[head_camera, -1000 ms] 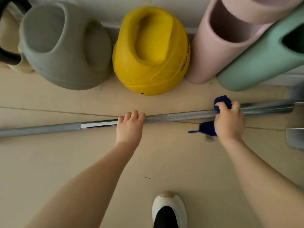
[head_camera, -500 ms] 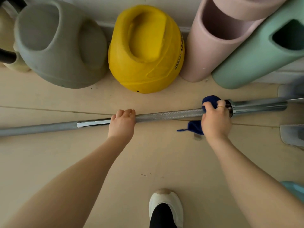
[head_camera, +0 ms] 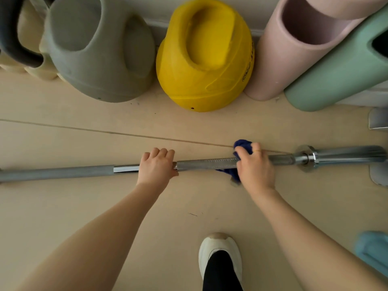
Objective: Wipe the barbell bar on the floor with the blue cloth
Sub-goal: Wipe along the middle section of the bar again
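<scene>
Barbell bar (head_camera: 205,163) on floor (head_camera: 168,206), judged heavy, rigid, knurled | left hand (head_camera: 156,168) curled round shaft, steadying | right hand (head_camera: 255,166) wraps soft blue cloth (head_camera: 242,145) round shaft beside collar (head_camera: 304,157) | grip: mid-shaft.

Pale wooden floor (head_camera: 63,206) with kettlebells (head_camera: 100,59) along white wall (head_camera: 155,7).
</scene>
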Demonstrator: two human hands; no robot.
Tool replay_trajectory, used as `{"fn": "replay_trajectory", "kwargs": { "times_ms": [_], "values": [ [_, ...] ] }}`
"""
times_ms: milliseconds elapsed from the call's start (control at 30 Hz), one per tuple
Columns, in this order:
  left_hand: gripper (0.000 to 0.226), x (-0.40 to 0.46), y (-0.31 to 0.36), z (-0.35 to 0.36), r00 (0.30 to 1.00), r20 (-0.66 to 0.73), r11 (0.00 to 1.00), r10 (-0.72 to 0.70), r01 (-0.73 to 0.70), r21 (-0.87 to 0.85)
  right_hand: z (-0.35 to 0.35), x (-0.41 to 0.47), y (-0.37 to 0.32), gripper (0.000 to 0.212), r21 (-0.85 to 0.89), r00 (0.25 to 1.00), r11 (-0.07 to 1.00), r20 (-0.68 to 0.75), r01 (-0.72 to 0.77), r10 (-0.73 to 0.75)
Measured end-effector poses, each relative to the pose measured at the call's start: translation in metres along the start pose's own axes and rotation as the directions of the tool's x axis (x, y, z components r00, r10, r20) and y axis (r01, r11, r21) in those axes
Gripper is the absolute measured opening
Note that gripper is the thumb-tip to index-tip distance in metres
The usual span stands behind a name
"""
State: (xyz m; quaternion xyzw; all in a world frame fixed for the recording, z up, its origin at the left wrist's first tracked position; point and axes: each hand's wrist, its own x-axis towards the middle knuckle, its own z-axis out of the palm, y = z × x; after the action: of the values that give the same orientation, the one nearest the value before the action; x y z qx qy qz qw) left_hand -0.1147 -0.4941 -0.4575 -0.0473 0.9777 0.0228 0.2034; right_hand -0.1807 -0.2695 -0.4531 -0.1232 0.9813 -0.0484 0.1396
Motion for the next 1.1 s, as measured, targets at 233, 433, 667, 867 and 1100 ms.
{"fn": "replay_trajectory", "kwargs": {
  "times_ms": [233, 433, 667, 867, 1100],
  "values": [
    [0.048, -0.018, -0.003, 0.004, 0.994, 0.035, 0.994, 0.105, -0.105, 0.009, 0.016, -0.027, -0.078, 0.034, 0.022, 0.988, 0.99, 0.057, 0.141, -0.142],
    [0.028, -0.017, -0.003, -0.002, 0.997, 0.071, 0.999, -0.008, 0.011, -0.031, 0.01, -0.021, -0.098, 0.035, -0.012, 0.925, 0.949, 0.227, 0.316, -0.306],
    [0.026, -0.009, -0.014, 0.001, 0.985, 0.163, 0.996, 0.056, -0.045, -0.071, 0.002, -0.014, -0.081, 0.024, 0.051, 0.988, 0.998, 0.153, 0.031, -0.039],
    [0.028, -0.009, -0.015, 0.002, 0.992, 0.119, 0.999, 0.044, -0.041, -0.028, 0.016, -0.018, -0.117, 0.032, 0.183, 0.936, 0.941, 0.16, 0.283, -0.313],
    [0.025, -0.015, -0.01, 0.006, 0.995, 0.102, 0.998, 0.007, -0.001, -0.06, -0.003, -0.004, -0.046, 0.024, -0.082, 0.986, 0.996, 0.164, -0.018, 0.031]
  ]
}}
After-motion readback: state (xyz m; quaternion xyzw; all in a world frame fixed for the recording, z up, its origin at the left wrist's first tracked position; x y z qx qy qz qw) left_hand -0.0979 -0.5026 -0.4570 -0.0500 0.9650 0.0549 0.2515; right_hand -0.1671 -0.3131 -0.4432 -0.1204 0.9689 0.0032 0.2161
